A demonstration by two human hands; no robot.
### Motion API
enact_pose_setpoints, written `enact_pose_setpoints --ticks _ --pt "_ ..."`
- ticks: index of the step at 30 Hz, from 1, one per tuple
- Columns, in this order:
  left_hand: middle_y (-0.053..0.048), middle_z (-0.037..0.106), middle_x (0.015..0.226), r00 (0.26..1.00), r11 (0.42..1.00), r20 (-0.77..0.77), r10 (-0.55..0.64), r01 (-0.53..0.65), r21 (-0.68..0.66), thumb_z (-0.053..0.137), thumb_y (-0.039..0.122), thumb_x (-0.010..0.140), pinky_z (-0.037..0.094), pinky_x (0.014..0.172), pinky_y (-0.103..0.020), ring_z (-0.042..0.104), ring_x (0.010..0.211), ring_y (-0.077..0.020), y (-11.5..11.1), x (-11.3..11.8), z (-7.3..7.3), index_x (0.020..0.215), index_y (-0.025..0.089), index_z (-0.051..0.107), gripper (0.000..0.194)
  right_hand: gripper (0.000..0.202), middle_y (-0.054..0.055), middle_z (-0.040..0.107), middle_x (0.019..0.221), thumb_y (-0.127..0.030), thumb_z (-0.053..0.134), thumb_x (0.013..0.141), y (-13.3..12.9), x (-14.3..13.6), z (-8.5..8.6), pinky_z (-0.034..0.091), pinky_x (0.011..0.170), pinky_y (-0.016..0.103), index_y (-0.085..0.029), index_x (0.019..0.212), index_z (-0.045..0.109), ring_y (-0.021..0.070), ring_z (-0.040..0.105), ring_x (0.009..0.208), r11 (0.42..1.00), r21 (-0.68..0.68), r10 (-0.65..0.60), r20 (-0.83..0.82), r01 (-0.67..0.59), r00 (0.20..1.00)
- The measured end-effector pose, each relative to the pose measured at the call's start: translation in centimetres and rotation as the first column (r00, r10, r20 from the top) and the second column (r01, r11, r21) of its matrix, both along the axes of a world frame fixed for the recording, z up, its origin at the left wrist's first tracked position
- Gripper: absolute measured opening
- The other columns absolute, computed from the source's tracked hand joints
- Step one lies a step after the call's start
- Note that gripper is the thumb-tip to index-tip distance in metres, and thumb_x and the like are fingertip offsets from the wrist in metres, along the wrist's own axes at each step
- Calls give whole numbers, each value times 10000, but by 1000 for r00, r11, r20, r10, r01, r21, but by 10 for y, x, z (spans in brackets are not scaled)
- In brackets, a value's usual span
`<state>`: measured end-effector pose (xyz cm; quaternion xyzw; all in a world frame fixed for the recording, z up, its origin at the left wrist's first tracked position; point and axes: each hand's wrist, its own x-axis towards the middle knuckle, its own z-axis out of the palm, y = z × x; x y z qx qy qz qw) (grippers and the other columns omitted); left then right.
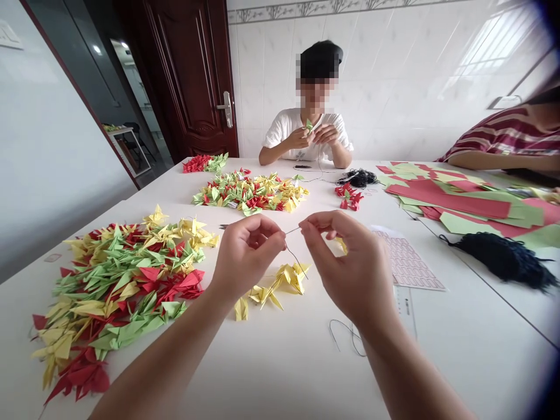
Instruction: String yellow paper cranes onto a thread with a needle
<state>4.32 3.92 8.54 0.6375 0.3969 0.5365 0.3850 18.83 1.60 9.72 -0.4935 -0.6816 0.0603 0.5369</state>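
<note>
My left hand (249, 251) is closed in a pinch on a thin black thread (298, 262), whose loose part dangles below the fingertips. My right hand (354, 265) pinches the other end of a short, taut, thin line between the two hands; whether this bit is thread or a needle I cannot tell. Several yellow folded paper cranes (291, 279) lie on the table just beneath my hands. Another yellow piece (341, 245) shows partly behind my right fingers. A loose dark thread (350, 335) curls on the table by my right forearm.
A large pile of red, green and yellow cranes (126, 286) spreads at left, with a second pile (254, 192) farther back. Across the table, a person (306, 137) holds a green crane. At right are paper strips (455, 198), a black thread bundle (503, 256) and a printed sheet (409, 262).
</note>
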Motion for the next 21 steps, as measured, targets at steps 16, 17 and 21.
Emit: enact_pose_setpoints --ticks 16,17,21 --pt "-22 680 713 944 945 -102 -313 299 -133 591 210 796 535 682 -263 664 709 -136 3 -4 -1 745 162 590 71 148 28 682 873 -342 524 882 8 23 5 526 812 356 -212 811 534 168 660 863 947 -55 230 -574 -317 786" --pt "-29 688 726 937 945 -147 -315 297 -135 590 208 794 532 687 -266 666 718 -140 4 -5 -1 742 160 594 70 149 21 680 847 -340 519 884 8 22 6 526 829 372 -215 803 509 169 666 859 928 -43 261 -632 -369 730" --pt "-29 694 725 881 936 -320 -349 309 -170 592 206 774 517 678 -272 654 703 -148 5 -7 -1 706 165 593 79 176 -48 535 625 -324 518 880 7 21 9 539 781 347 -225 748 456 138 646 711 903 -36 272 -723 -428 636"
